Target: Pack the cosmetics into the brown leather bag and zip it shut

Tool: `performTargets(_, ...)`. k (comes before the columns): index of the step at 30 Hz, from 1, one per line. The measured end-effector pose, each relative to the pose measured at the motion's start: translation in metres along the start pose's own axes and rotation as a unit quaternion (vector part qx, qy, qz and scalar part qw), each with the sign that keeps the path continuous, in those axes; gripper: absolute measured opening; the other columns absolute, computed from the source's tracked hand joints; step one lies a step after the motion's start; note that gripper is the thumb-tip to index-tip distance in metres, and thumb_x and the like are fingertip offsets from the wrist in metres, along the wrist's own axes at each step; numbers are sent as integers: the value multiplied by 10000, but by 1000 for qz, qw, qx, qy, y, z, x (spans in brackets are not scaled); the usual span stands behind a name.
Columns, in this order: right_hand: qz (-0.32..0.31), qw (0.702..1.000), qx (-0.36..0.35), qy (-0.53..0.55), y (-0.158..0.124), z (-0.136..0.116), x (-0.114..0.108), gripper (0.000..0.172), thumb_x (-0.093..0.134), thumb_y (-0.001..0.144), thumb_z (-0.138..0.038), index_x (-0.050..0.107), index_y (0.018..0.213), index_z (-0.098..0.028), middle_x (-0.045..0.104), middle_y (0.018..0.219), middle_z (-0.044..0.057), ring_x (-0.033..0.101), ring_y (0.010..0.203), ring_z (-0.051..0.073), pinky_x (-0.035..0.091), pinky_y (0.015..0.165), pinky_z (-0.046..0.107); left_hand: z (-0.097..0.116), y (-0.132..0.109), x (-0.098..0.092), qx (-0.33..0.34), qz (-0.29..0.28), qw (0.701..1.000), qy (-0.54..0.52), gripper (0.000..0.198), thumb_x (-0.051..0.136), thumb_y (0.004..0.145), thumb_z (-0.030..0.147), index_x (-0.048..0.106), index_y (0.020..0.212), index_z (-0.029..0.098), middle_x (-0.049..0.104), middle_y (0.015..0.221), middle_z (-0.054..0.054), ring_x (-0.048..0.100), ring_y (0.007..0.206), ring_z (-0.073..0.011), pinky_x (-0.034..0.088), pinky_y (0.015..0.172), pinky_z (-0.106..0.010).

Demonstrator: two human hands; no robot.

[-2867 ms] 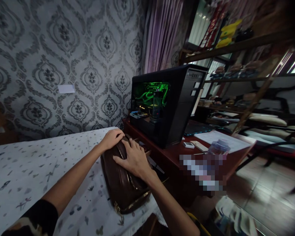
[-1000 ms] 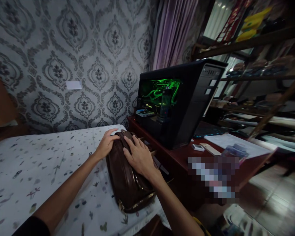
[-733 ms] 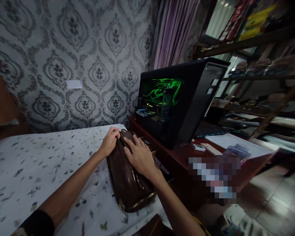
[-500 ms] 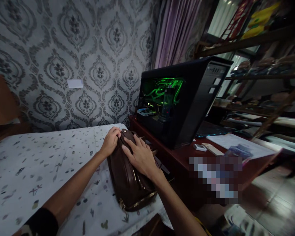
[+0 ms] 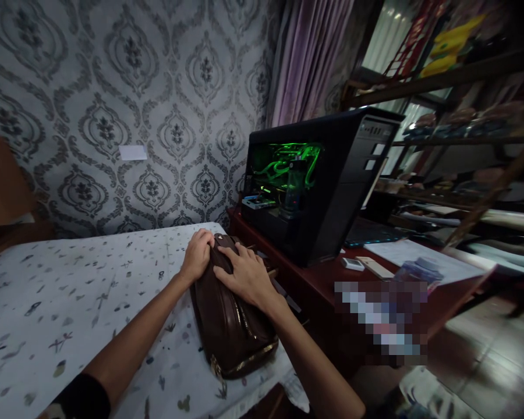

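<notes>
A brown leather bag [image 5: 220,317] lies on the printed sheet [image 5: 113,285]; our right hand [image 5: 245,274], spread on top, should press evenly; our left hand [image 5: 197,256] curls at its far end, any pinch hidden

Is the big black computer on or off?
The computer is on: green light glows inside, showing through its side.

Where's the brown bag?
In the head view, the brown bag lies on the white cloth, left of the desk, touched by the left hand and right hand.
</notes>
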State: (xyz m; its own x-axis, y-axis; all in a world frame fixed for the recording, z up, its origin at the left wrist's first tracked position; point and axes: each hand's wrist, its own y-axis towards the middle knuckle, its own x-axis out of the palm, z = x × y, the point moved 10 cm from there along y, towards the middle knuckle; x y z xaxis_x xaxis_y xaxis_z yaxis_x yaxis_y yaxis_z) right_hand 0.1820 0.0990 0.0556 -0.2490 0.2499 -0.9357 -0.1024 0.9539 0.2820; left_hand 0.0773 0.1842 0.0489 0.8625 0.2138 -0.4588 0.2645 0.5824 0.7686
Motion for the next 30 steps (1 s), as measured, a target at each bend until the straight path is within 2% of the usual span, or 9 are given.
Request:
performTargets(6,-30,999,24,24,11,5,9,600,561,942,-547,468,1492,-327,353,1592,165,339,1464,391,322,1108,579,0,0,0,5,-5,1000,4,147,381,808,118,438,737,233,552,894,-58,521,919,-241,443,856,-369)
performTargets(12,-24,999,15,23,20,3,8,586,585,926,-531,495,1467,-326,479,1477,147,444,1385,337,386,1077,490,-1,1,1,6,-7,1000,6,158,383,817,118,471,739,224,562,906,-61,526,921,-244,444,857,-375)
performTargets(16,-21,1000,12,19,21,3,8,548,559,942,-498,504,1460,-331,493,1454,146,481,1341,331,400,1058,458,-2,1,3,0,-7,1000,5,161,388,807,111,485,742,223,565,910,-60,525,925,-243,446,864,-377)
performTargets(21,-33,999,9,13,22,2,8,546,559,938,-492,503,1458,-338,473,1484,133,467,1345,331,402,1050,460,-4,1,2,-7,-4,1000,-5,151,390,806,117,471,739,226,559,894,-53,519,920,-238,443,868,-370)
performTargets(27,-55,998,20,8,30,4,11,571,538,928,-564,490,1467,-383,468,1512,121,423,1379,366,380,1043,562,-6,1,1,-13,-1,1000,-20,131,395,789,126,461,748,231,550,877,-47,517,910,-237,440,864,-367)
performTargets(30,-60,998,22,10,32,4,13,592,533,929,-571,470,1485,-377,462,1523,124,400,1403,363,371,1054,565,-7,1,0,-16,4,999,-30,136,393,772,120,471,767,231,556,874,-44,520,904,-235,445,868,-368)
